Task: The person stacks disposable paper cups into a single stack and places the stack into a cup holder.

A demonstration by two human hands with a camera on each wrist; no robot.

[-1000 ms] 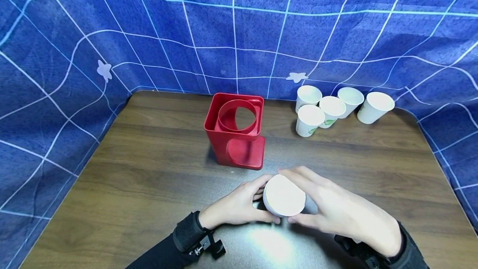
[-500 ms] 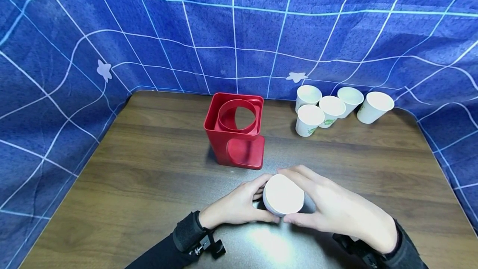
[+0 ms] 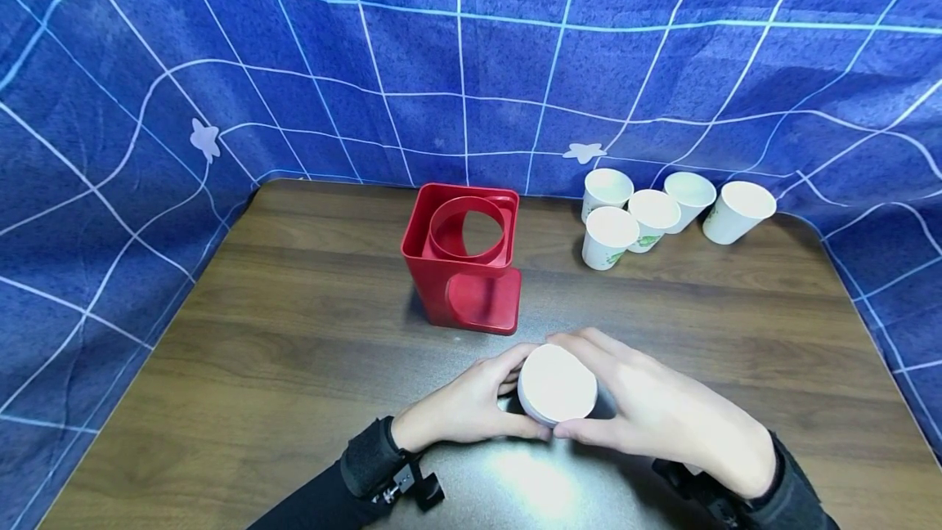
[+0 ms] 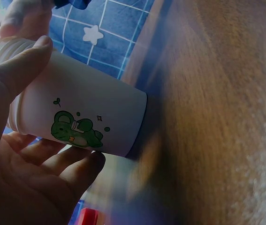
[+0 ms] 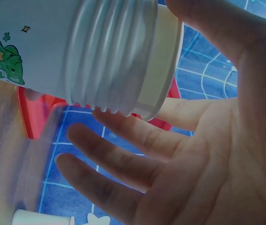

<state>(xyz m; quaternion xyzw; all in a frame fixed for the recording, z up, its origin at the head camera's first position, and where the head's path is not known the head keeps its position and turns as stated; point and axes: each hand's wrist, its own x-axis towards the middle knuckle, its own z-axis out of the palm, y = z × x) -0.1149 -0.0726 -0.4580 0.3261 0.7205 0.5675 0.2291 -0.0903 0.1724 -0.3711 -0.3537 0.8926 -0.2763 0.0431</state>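
A: What colours show?
B: A white stack of paper cups (image 3: 557, 384) printed with a green frog (image 4: 74, 130); a red holder (image 3: 465, 256); a dark brown wood-grain table (image 3: 294, 325).
A: And behind?
B: A blue cloth (image 3: 294, 64) with pale grid lines and white stars; five white cups (image 3: 666, 215).

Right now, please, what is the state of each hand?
Left hand: holding the stack of paper cups.
Right hand: holding the same stack, thumb at its rim.
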